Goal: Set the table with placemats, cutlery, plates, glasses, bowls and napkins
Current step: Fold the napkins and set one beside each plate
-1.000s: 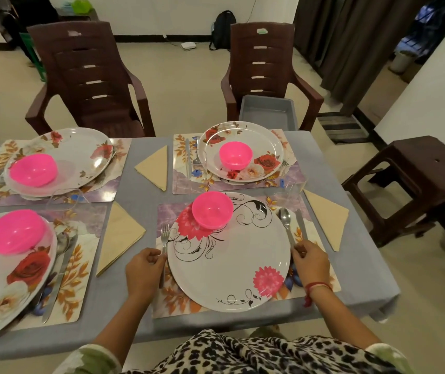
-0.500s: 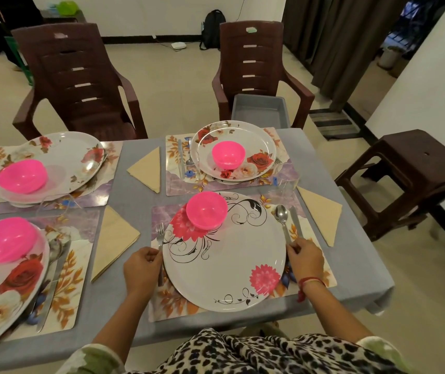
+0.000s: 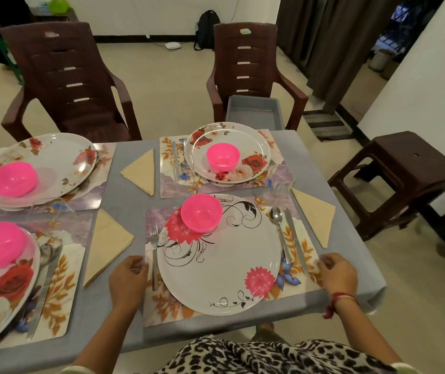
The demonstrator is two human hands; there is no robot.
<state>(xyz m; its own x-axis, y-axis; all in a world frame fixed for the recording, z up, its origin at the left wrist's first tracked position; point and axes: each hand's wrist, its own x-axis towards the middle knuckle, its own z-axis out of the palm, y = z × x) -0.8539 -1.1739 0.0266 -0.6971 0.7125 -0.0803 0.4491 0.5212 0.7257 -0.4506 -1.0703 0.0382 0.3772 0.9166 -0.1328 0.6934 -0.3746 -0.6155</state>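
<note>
The near floral placemat (image 3: 162, 306) carries a white plate (image 3: 216, 265) with a pink bowl (image 3: 201, 211) on its far part. A fork (image 3: 154, 252) lies left of the plate; a spoon (image 3: 278, 220) and a knife (image 3: 295, 244) lie on its right. A clear glass (image 3: 280, 184) stands beyond them, and a beige napkin (image 3: 314, 214) lies at the right. My left hand (image 3: 128, 282) pinches the mat's left edge with curled fingers. My right hand (image 3: 338, 273) holds the mat's right edge the same way.
Three other settings with plates, pink bowls and napkins cover the grey table (image 3: 124, 198). Two brown chairs (image 3: 64, 76) stand across; the right one holds a grey tray (image 3: 253, 112). A brown stool (image 3: 402, 179) stands right of the table.
My hands left the fork and the spoon handles and slid outward to the near placemat's left and right edges. The view shifted slightly.
</note>
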